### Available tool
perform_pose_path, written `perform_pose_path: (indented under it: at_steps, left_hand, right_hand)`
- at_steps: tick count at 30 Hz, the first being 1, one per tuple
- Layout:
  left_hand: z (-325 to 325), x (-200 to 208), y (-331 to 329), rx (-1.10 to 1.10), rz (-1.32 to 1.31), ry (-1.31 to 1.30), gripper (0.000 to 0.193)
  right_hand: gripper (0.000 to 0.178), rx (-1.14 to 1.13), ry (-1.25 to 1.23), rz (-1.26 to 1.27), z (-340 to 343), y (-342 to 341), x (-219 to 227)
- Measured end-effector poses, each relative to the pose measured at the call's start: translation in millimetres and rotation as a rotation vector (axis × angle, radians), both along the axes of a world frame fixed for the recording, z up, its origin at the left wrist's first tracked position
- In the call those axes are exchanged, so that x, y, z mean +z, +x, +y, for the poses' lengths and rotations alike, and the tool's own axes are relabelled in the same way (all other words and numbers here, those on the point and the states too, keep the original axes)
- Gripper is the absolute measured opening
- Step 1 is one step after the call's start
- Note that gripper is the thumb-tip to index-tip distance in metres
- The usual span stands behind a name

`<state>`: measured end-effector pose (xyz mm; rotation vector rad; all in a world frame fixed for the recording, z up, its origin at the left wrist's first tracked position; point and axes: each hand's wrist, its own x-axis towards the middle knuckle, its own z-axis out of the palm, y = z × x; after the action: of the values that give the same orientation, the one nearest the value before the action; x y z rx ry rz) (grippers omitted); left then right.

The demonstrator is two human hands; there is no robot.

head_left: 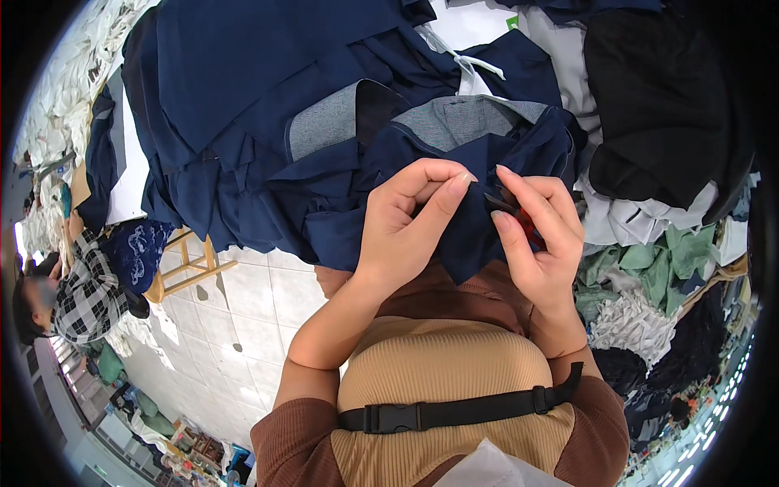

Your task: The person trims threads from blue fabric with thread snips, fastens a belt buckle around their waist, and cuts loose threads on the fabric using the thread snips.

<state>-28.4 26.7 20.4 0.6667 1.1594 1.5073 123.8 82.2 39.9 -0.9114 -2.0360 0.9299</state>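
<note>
My left hand (412, 217) is closed in a pinch, thumb against forefinger, above a navy blue garment (464, 235). Whatever lies between those fingertips is too small to make out. Facing it, my right hand (545, 231) curls around thread snips (493, 202); their dark blades poke out by the thumb, and a bit of red shows in the palm. Both hands are a short gap apart. The navy garment hangs over the near edge of the pile toward my lap, and grey-blue facing (458, 122) shows on its upper side.
A large heap of navy garments (235, 89) spreads across the left and middle. Black cloth (657, 105) lies at right, above green scraps (665, 260) and white scraps (633, 325). A wooden stool (191, 264) stands on the tiled floor (268, 316). Another person (88, 288) is at far left.
</note>
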Motion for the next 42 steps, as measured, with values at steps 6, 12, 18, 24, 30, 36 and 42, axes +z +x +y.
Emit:
perform_pose_path:
  at_steps: [6, 12, 18, 24, 30, 36, 42]
  left_hand:
    - [-2.0, -2.6, -1.7, -0.053, 0.149, 0.054, 0.012]
    - [-2.6, -2.0, -3.4, -0.063, 0.143, 0.047, 0.012]
    - [-3.1, -2.1, -2.4, -0.071, 0.162, 0.045, 0.012]
    - [-3.9, -2.6, -1.6, -0.073, 0.085, 0.012, 0.012]
    - [-3.1, -0.8, -0.4, -0.081, 0.050, 0.004, 0.013]
    - [-1.9, -2.6, -0.1, -0.118, 0.062, 0.007, 0.013]
    - [-2.3, -2.3, -2.0, -0.098, 0.060, -0.028, 0.013]
  right_hand:
    - [0.038, -0.013, -0.028, -0.025, 0.1, -0.3, 6.6]
    - [0.039, -0.026, -0.023, -0.009, -0.8, 0.2, 4.9]
    - [0.039, -0.017, -0.039, -0.004, -2.9, 0.8, 3.8]
    - [0.040, -0.020, -0.054, 0.010, -4.6, -0.1, 3.1]
    - [0.039, 0.023, -0.106, -0.020, -3.3, 1.5, 6.2]
    - [0.039, 0.044, -0.110, 0.005, -1.6, 2.8, 4.1]
    - [0.040, 0.039, -0.095, -0.026, -0.7, 2.7, 3.2]
